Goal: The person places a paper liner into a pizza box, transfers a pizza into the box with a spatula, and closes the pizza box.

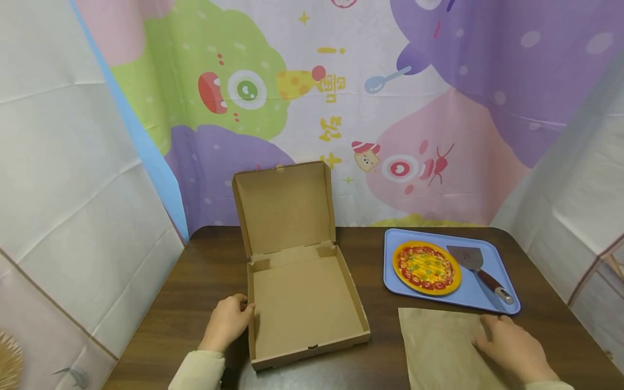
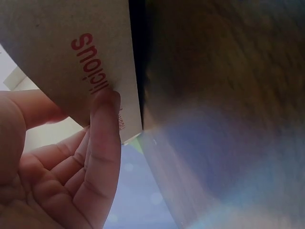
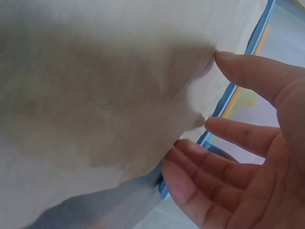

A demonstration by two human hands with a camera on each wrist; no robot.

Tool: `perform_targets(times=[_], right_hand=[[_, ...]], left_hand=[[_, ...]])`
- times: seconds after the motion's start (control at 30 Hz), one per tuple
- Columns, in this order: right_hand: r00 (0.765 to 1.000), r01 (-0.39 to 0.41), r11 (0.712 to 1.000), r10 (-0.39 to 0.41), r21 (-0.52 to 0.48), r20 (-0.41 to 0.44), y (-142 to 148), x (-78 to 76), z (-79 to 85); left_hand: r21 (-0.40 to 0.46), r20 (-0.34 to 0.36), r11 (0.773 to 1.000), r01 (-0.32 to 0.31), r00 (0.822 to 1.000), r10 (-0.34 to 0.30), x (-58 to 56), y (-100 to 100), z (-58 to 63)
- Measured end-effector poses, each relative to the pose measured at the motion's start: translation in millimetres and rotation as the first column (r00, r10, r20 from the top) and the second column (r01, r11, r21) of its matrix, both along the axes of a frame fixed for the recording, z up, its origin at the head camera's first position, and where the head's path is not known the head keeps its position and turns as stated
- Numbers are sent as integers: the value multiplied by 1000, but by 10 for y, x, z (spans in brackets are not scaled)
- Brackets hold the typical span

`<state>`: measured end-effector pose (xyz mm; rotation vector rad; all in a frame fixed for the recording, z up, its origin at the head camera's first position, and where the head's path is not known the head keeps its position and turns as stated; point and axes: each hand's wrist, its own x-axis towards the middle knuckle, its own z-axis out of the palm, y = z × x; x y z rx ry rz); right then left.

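An open cardboard pizza box (image 1: pixel 304 309) stands on the table with its lid (image 1: pixel 287 208) raised at the back. My left hand (image 1: pixel 228 322) pinches the box's left side wall, the thumb inside and fingers outside. In the left wrist view, red lettering shows on the box wall (image 2: pixel 52 43) beside the fingers. A sheet of brown paper (image 1: pixel 439 346) lies flat to the right of the box. My right hand (image 1: pixel 514 346) is at the sheet's right edge; in the right wrist view its thumb tip touches the paper (image 3: pixel 95 109), while the fingers extend toward the edge.
Behind the paper sits a blue tray (image 1: pixel 390 281), holding a toy-like pizza (image 1: pixel 426 268) and a spatula (image 1: pixel 480 273) with a brown handle. The dark wooden table (image 1: pixel 195 260) ends at a cartoon-printed curtain (image 1: pixel 312 108).
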<state>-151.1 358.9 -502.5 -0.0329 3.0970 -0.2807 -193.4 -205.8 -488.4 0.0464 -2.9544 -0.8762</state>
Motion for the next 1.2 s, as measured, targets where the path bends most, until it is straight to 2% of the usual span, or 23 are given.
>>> perform_targets(times=[0.4, 0.77, 1.07, 1.2], right_hand=[[995, 58, 998, -56, -23, 88, 72, -12, 30], [998, 43, 998, -41, -37, 50, 80, 0, 45], [995, 60, 996, -54, -60, 87, 120, 5, 23], [988, 82, 995, -73, -60, 138, 131, 6, 19]], left_hand=[[28, -25, 1000, 8, 1000, -8, -12, 6, -1], [26, -30, 1000, 6, 1000, -5, -32, 14, 5], [45, -29, 999, 25, 999, -24, -35, 33, -5], [57, -17, 998, 32, 999, -31, -43, 51, -10]])
